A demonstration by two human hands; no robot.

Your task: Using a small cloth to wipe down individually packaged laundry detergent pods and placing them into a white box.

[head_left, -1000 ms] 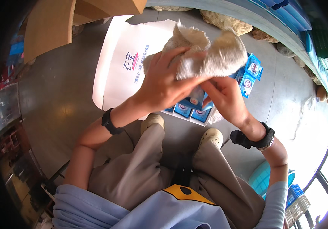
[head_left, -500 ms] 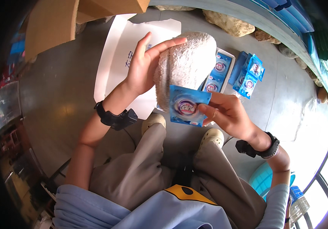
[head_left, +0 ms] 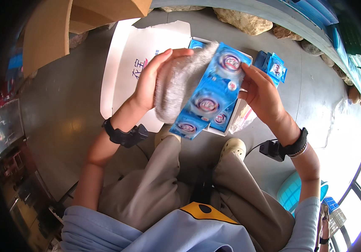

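Note:
My left hand is closed around the left side of a folded, fluffy greyish-white towel, held above an open white box. In my right hand is a strip of joined blue sachets, pinched at its upper right edge between thumb and fingers. The strip slants down to the left across the towel's right side and hides part of it. Behind it sits the box, its lid folded out to the left and more blue sachets inside. The strip and towel are blurred.
More blue sachets lie on the floor right of the box, with a clear plastic bag nearer. A cardboard box stands far left. Rocks line the far edge. A turquoise basket is at lower right.
My right hand has moved up and slightly right, and a longer sachet strip now shows instead of a single sachet. The towel has shifted left and tilted.

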